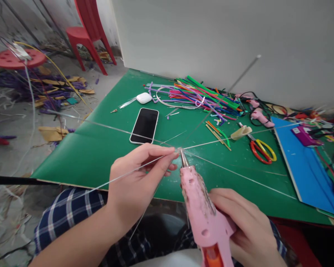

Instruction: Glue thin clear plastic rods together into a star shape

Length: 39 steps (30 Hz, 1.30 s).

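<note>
My left hand [139,172] pinches several thin pale rods [206,144] between thumb and forefinger, where they come together. From that meeting point the rods fan out in several directions, and one slants up to a whitish tip [258,56]. My right hand [246,218] is closed round a pink hot glue gun [193,202], stained brown along its body, with an orange trigger. Its metal nozzle [184,158] points away from me at the rods' meeting point, right beside my left fingertips. Whether nozzle and rods touch, I cannot tell.
On the green table [100,155] lie a phone [145,126], a white case [144,98], colourful pipe cleaners [195,96], red-and-yellow-handled scissors [263,151] and a blue board [306,167]. More pink glue guns [261,118] lie at the back right. A red chair [86,33] stands beyond.
</note>
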Available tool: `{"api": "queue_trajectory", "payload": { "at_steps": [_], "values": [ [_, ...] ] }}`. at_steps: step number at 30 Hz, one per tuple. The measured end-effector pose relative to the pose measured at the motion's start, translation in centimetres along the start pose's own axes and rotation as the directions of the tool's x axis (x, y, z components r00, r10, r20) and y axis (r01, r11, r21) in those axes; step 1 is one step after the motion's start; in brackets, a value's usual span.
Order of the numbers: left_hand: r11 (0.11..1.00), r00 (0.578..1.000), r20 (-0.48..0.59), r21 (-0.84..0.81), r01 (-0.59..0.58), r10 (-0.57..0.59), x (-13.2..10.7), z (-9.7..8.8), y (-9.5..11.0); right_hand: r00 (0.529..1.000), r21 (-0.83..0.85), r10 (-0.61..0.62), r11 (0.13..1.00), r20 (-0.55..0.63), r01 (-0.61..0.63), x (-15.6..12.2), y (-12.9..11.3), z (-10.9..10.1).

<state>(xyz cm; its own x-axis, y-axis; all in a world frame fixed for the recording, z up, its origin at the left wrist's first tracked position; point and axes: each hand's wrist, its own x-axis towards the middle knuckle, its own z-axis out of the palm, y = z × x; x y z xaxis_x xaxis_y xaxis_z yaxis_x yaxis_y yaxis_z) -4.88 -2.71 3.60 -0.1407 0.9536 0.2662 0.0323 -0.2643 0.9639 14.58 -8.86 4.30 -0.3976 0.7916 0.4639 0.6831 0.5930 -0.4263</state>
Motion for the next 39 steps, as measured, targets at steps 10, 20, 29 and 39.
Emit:
{"api": "queue_trajectory", "payload": {
  "at_steps": [10,20,29,39],
  "values": [
    [1.0,1.0,0.016,0.023,-0.014,0.014,-0.15,-0.15,0.02,1.0,0.043,-0.002,0.999,-0.017,0.002,0.37,-0.12,0.21],
    [0.999,0.999,0.008,0.009,-0.043,0.043,-0.05,-0.1,-0.09,1.0,0.087,0.003,0.996,-0.011,-0.002,0.32,-0.18,0.32],
    [0.999,0.999,0.026,0.021,-0.039,0.039,0.07,0.05,0.2,0.999,0.084,-0.021,0.996,-0.028,0.024,0.76,-0.12,0.24],
    [0.998,1.0,-0.009,0.058,-0.017,0.018,-0.06,-0.03,0.04,0.999,0.057,-0.013,0.998,-0.044,0.016,0.68,-0.35,0.16]
  ]
}}
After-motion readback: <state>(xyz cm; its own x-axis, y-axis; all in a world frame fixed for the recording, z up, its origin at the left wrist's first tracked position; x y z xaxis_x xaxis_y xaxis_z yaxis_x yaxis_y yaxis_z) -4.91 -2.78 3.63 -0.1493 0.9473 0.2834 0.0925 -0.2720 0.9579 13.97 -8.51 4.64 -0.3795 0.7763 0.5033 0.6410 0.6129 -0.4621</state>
